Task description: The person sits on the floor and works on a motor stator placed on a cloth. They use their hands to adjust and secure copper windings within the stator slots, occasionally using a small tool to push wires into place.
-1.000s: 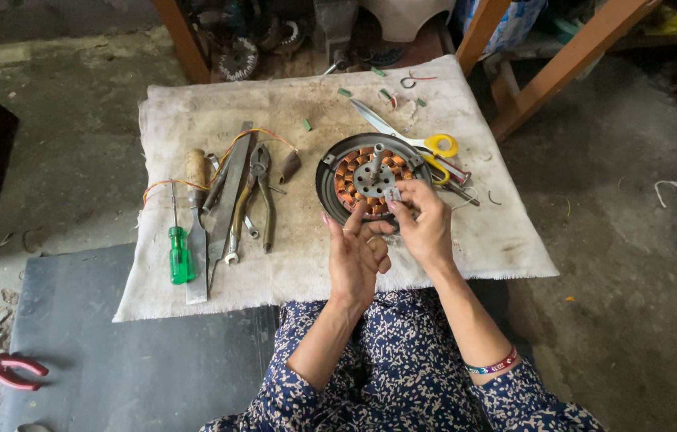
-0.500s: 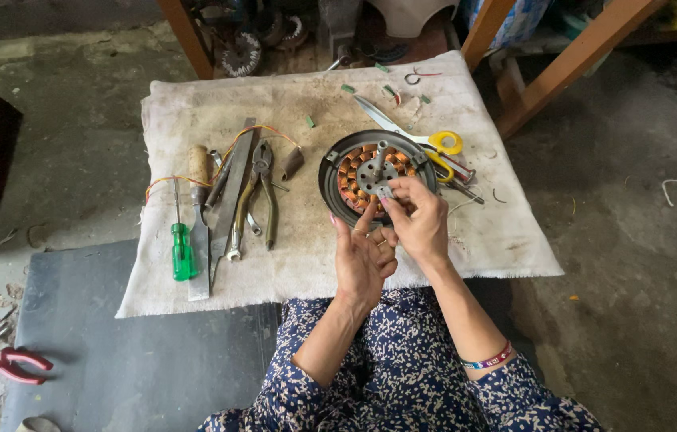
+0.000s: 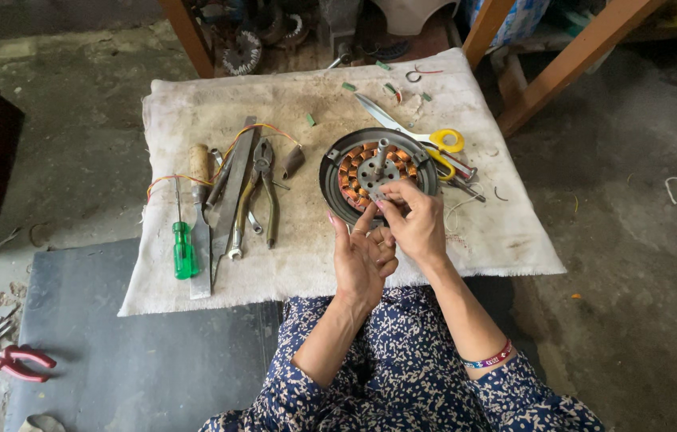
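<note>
Fan motor stator (image 3: 378, 172) lies on the cloth-covered table (image 3: 306, 264). Right hand (image 3: 414, 220) pinches at the winding's near edge; left hand (image 3: 361, 260) open, steadying beside it. Winding work in hand (wire too fine to see); next move needs a steady pull.

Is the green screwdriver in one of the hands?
No, the green screwdriver lies on the cloth, far from both hands at the motor stator.

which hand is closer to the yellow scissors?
Right. The right hand is at the motor's near edge, just below and left of the scissors. The left hand sits lower and further left, nearer the person's lap.
</note>
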